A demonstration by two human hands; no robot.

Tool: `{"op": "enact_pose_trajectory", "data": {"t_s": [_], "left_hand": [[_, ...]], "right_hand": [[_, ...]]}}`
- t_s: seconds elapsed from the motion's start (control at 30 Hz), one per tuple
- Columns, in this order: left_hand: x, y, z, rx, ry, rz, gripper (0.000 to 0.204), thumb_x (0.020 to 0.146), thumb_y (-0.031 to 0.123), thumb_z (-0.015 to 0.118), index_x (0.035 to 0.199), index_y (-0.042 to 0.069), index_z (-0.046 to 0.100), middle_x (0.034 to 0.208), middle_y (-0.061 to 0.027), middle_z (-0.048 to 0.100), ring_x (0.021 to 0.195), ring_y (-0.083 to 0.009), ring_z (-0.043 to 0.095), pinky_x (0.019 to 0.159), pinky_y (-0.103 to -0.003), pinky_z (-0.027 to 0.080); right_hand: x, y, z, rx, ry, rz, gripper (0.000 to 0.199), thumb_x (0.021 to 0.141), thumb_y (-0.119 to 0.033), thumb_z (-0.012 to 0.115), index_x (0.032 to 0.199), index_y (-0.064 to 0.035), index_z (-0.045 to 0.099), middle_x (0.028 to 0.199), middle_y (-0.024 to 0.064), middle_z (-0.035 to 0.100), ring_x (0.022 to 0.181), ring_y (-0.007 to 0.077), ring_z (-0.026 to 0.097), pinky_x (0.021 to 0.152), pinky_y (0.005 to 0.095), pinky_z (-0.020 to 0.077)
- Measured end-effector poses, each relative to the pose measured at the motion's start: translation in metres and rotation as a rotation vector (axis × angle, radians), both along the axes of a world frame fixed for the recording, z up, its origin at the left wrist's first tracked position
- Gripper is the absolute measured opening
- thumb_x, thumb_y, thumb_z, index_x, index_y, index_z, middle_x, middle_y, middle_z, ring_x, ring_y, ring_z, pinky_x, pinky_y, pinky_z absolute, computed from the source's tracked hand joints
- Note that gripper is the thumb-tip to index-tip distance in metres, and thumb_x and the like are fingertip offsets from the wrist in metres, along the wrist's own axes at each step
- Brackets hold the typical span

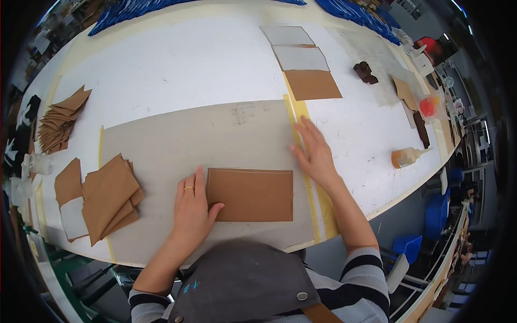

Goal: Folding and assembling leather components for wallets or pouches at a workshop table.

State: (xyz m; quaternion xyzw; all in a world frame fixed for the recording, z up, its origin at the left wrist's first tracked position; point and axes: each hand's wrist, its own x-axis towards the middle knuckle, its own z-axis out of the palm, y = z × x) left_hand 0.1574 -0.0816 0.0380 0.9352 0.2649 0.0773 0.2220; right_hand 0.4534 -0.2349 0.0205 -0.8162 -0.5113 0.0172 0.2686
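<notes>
A brown rectangular panel (250, 196), leather-like with a thin pale line along its far edge, lies flat on a grey board (183, 129) in front of me. At the panel's left edge rests my left hand (193, 204), its fingers stretched out and its thumb lying on the panel's lower left corner. My right hand (315, 151) is beyond the panel's far right corner, over the yellow tape strip (308, 185), with fingers spread and nothing in them. Farther off, a brown piece (312, 85) and two grey-white pieces (301, 57) lie in an overlapping row.
Stacked brown pieces (116, 196) lie at the left, with a fanned pile (62, 121) behind them. To the right are a bottle of amber liquid (405, 158), a crumpled dark brown scrap (365, 72) and a dark strip (421, 129). Blue covered bundles (358, 19) line the far edge.
</notes>
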Motion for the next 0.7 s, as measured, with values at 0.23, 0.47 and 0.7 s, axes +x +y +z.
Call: {"op": "enact_pose_trajectory", "data": {"t_s": [0.23,0.47,0.7], "left_hand": [[0.028,0.001,0.001,-0.145,0.074,0.132,0.042,0.078,0.023,0.081,0.108,0.004,0.059,0.09,-0.0113,0.066,0.094,-0.0337,0.061,0.077,-0.046,0.05],[0.005,-0.008,0.007,-0.395,-0.256,0.236,0.02,0.087,0.016,0.073,0.092,0.004,0.058,0.096,-0.0129,0.067,0.082,-0.0306,0.063,0.072,-0.043,0.05],[-0.159,0.103,0.067,-0.088,-0.255,0.788,0.04,0.086,0.001,0.071,0.123,0.005,0.057,0.092,-0.0113,0.069,0.08,-0.0218,0.063,0.072,-0.032,0.05]], "right_hand": [[0.134,0.051,-0.043,0.168,-0.236,-0.236,0.024,0.091,-0.019,0.066,0.109,-0.0033,0.069,0.109,0.0144,0.063,0.102,0.0326,0.059,0.091,0.0419,0.0472],[0.101,0.068,-0.026,0.262,-0.059,-0.17,0.017,0.098,-0.019,0.06,0.103,-0.0035,0.065,0.106,0.0099,0.064,0.094,0.0256,0.064,0.08,0.0355,0.0516],[-0.042,0.029,0.024,0.091,0.16,-0.029,0.036,0.09,0.002,0.068,0.125,-0.0004,0.06,0.107,0.0175,0.068,0.093,0.0223,0.069,0.088,0.0297,0.0541]]}}
